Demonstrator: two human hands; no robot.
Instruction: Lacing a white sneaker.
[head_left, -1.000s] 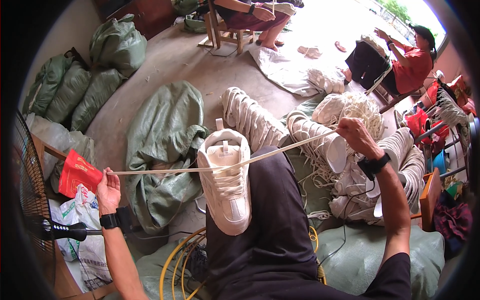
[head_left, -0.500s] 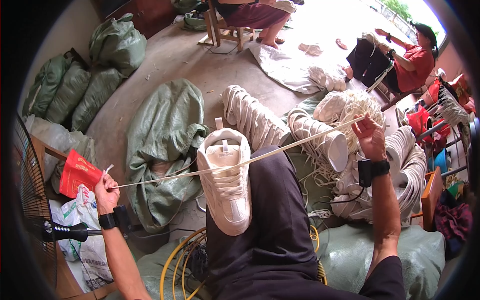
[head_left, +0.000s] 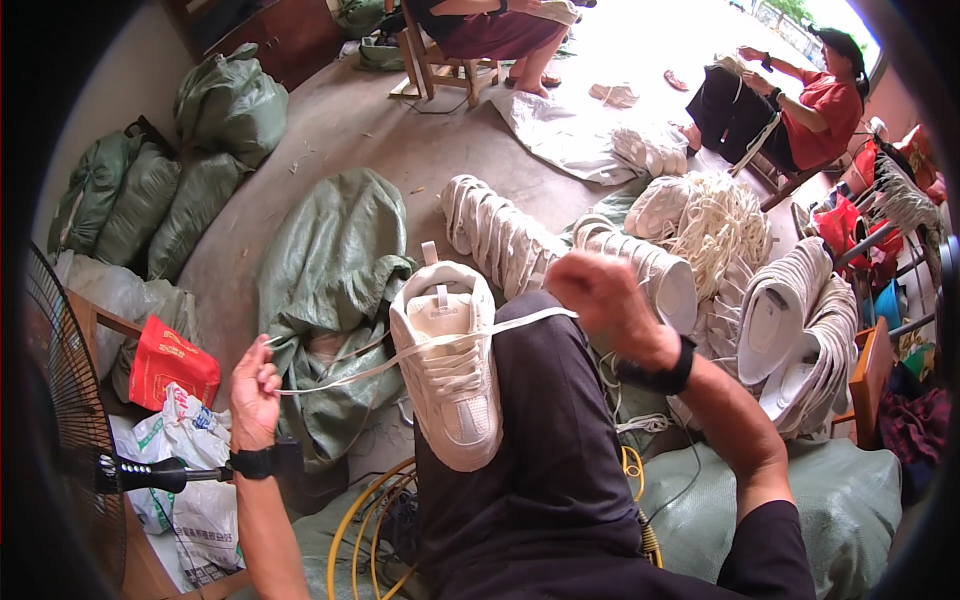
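An off-white sneaker [head_left: 447, 375], partly laced, rests toe toward me on my left thigh. Across its tongue runs a pale shoelace [head_left: 385, 366], slack on the left side and sloping up to the right. Beside the green sack, my left hand [head_left: 256, 392] has its fingers closed on one part of this lace. My right hand [head_left: 603, 305], a little smeared by motion, is curled above my right knee, at the lace's other end. Its fingertips are partly hidden. Both wrists wear black bands.
Rows of nested white shoe uppers [head_left: 500, 225] and a heap of pale laces [head_left: 715, 225] lie ahead and right. A crumpled green sack [head_left: 335, 260] is left of the shoe. At far left stands a fan [head_left: 75, 420]. Two people sit farther off, one in red [head_left: 825, 110].
My right hand has swung in from the far right toward my knee. The left hand has moved slightly right, and the lace, stretched straight before, now sags.
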